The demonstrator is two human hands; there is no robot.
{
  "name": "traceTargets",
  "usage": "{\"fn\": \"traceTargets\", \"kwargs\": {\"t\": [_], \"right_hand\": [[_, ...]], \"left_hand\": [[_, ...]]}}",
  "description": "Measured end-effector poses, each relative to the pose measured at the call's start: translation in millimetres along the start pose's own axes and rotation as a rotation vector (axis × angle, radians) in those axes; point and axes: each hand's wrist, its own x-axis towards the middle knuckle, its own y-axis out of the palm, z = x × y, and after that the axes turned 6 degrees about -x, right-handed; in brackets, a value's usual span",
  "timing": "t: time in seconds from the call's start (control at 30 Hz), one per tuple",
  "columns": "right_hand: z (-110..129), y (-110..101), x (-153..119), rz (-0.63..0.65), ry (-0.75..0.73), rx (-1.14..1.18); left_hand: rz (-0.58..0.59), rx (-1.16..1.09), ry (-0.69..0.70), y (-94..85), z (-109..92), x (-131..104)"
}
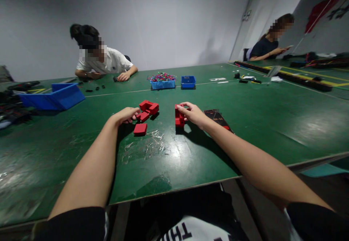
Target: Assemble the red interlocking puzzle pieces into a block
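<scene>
My right hand [193, 114] pinches a red notched block [179, 121], which stands upright just above or on the green table; I cannot tell which. Its thumb lies across the block's upper part. To the left, my left hand [127, 115] has its fingers closed at the end of a small red block [143, 116]; the fingertips are partly hidden. Right behind that block sits a larger red U-shaped block [149, 106]. A flat red square block [140, 129] lies nearer to me, apart from both hands.
A phone [216, 118] showing a timer lies beside my right forearm. Farther back are a blue bin [163, 84] of colourful small pieces, a smaller blue bin [188, 82] and a large blue bin [54, 101]. Two people sit across the green table [267, 124].
</scene>
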Motion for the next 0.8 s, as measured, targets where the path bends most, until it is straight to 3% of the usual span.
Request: {"fn": "traceTargets", "kwargs": {"t": [0.13,0.33,0.5,0.63,0.8], "right_hand": [[1.2,0.7,-0.6,0.0,0.018,0.01],[1.5,0.2,-1.0,-0.004,0.016,0.01],[1.6,-0.6,-1.3,0.004,0.019,0.007],[1.5,-0.5,-0.8,0.007,0.021,0.006],[2.0,1.0,0.6,0.005,0.022,0.007]], "left_hand": [[0.053,0.054,0.002,-2.9,-2.4,-7.7],[0.002,0.101,0.148,1.1,0.6,-3.3],[0.136,0.006,0.18,-9.5,6.6,-6.3],[0.25,-0.136,0.193,-20.8,25.4,-6.6],[0.067,-0.733,0.148,-24.5,53.0,-2.3]]}}
